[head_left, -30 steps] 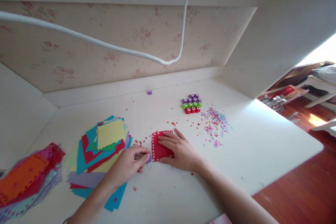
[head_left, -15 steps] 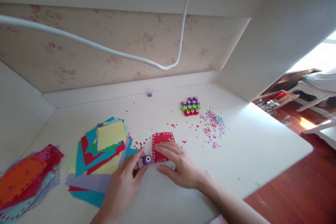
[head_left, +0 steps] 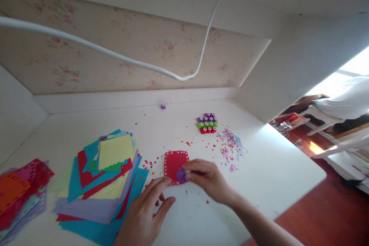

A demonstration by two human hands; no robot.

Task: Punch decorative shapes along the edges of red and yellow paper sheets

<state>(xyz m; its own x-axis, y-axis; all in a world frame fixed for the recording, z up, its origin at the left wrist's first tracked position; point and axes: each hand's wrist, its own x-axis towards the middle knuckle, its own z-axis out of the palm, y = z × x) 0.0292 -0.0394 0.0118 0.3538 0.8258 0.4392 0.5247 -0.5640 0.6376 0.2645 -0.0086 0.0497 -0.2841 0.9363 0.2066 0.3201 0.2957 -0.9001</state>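
A red paper card (head_left: 173, 163) with small holes punched along its edges lies flat on the white table. Between the thumb and fingers of my right hand (head_left: 206, 178) is a purple craft punch (head_left: 181, 175), over the card's lower right part. My left hand (head_left: 148, 205) is at the lower left corner, fingertips at the card's edge and thumb held apart. Nothing shows in that hand. Its palm side is partly hidden.
A stack of coloured paper (head_left: 115, 153) spreads out left of the card, with punched sheets (head_left: 17, 192) farther left. Several punches (head_left: 208, 124) stand grouped behind, beside scattered confetti (head_left: 230, 144). One purple punch (head_left: 163, 106) stands near the wall. A white cable (head_left: 129, 60) hangs in front.
The purple punch has passed from my left hand to my right and moved from the card's left edge to its lower right. My left hand has opened. The view has shifted slightly.
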